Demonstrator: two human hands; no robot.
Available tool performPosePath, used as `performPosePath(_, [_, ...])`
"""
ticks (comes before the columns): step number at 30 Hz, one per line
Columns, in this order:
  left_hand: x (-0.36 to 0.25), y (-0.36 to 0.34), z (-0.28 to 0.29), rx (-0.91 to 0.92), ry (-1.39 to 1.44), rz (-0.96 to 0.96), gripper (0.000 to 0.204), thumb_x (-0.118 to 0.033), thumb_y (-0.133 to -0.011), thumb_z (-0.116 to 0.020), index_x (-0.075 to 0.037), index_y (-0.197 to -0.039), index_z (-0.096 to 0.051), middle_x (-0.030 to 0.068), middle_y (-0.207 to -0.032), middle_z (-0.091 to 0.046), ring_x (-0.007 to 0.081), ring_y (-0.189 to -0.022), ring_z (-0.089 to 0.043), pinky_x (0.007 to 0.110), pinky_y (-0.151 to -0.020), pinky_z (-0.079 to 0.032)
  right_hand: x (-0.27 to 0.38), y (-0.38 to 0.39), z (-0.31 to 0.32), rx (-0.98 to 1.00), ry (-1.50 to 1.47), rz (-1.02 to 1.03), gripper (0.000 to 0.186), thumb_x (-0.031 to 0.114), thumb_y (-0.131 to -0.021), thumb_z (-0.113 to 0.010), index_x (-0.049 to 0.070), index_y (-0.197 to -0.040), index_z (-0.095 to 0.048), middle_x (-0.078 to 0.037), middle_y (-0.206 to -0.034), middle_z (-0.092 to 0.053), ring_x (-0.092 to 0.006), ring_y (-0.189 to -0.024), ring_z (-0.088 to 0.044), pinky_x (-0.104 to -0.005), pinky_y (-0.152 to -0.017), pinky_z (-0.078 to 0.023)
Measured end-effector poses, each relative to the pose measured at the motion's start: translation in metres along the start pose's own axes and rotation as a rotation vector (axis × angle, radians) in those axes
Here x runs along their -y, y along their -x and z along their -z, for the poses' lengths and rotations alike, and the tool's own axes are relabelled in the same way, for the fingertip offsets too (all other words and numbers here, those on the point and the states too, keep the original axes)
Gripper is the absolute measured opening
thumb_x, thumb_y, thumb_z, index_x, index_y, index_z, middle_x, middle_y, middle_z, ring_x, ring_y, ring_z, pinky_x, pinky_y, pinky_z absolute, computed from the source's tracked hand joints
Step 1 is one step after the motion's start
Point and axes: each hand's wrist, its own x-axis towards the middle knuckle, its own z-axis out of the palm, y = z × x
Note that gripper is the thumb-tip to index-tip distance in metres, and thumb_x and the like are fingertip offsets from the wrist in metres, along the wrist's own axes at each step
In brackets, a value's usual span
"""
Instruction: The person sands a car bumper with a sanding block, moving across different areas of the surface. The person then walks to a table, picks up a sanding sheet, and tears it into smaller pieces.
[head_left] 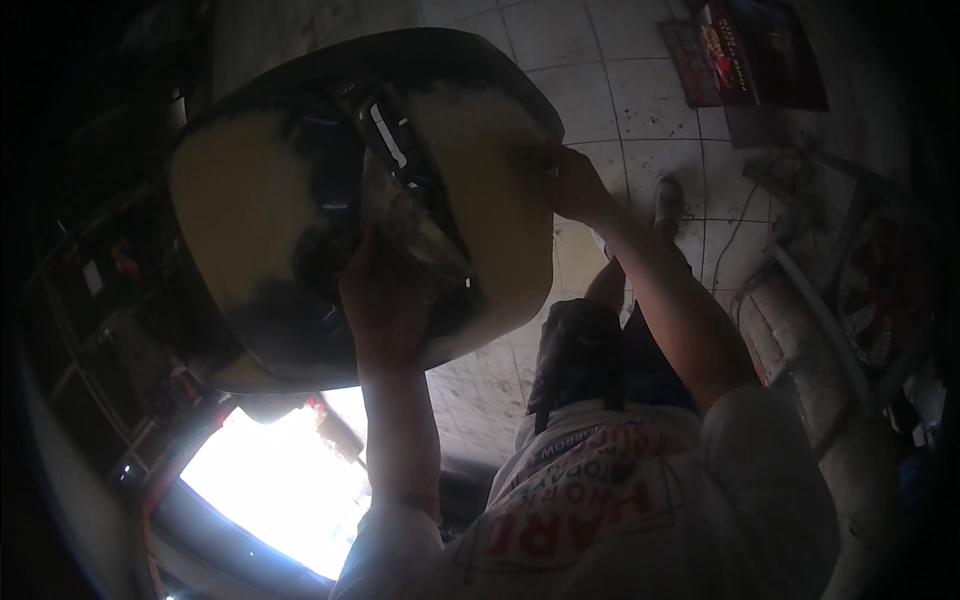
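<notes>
A large curved car body panel (pixel 480 150), dark with broad tan patches, fills the upper left of the head view. It looks like a trunk lid. Across its middle runs a dark recess with a slotted opening (pixel 388 135). My right hand (pixel 578 185) is closed round the panel's right edge, with its fingertips partly hidden. My left hand (pixel 385 305) lies against the recess in the panel's lower middle, thumb raised. Its fingers are dim and partly hidden, but it appears to grip the panel there.
Pale tiles (pixel 570 90) cover the floor. A dark red printed box (pixel 755 55) lies at the upper right. Metal frame parts (pixel 810 290) stand at the right. Dim shelving (pixel 110 310) lines the left, and a bright opening (pixel 285 480) glares at the lower left.
</notes>
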Motion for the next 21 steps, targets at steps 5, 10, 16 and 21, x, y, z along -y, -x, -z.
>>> performPosePath(5, [0.005, -0.001, -0.001, -0.002, 0.035, -0.067, 0.057, -0.015, -0.083, -0.081, -0.007, -0.135, -0.06, 0.0108, -0.11, -0.074, 0.0199, -0.099, -0.072, 0.032, -0.089, -0.057, 0.019, 0.067, -0.031, -0.058, 0.108, 0.217, 0.033, 0.023, -0.096, -0.059, 0.01, -0.124, -0.07, -0.012, -0.126, -0.068, -0.0331, -0.118, -0.062, -0.0421, -0.102, -0.052])
performPosePath(10, [0.013, -0.006, -0.008, 0.017, 0.071, 0.038, 0.054, -0.021, -0.089, -0.075, -0.007, -0.139, -0.058, 0.0096, -0.113, -0.074, 0.017, -0.101, -0.071, 0.033, -0.09, -0.056, 0.033, 0.132, -0.066, -0.148, 0.108, 0.268, 0.031, 0.01, -0.09, -0.069, 0.007, -0.121, -0.07, -0.015, -0.12, -0.068, -0.0376, -0.117, -0.06, -0.0465, -0.1, -0.05])
performPosePath(16, [0.002, -0.004, -0.009, -0.062, -0.111, -0.071, 0.044, -0.021, -0.085, -0.07, -0.002, -0.124, -0.064, 0.0221, -0.105, -0.073, 0.0368, -0.096, -0.073, 0.042, -0.084, -0.058, 0.041, 0.21, -0.077, 0.07, -0.139, 0.313, 0.052, -0.004, -0.08, -0.073, 0.014, -0.129, -0.07, -0.013, -0.119, -0.069, -0.0331, -0.112, -0.064, -0.0437, -0.095, -0.053])
performPosePath(21, [0.002, -0.001, -0.009, -0.113, -0.233, -0.141, 0.041, -0.021, -0.084, -0.07, -0.002, -0.12, -0.064, 0.0225, -0.107, -0.072, 0.0403, -0.098, -0.071, 0.045, -0.086, -0.058, 0.016, 0.17, 0.001, 0.037, -0.057, 0.302, 0.054, -0.011, -0.083, -0.057, 0.011, -0.13, -0.068, -0.014, -0.123, -0.067, -0.0282, -0.118, -0.064, -0.0397, -0.105, -0.052])
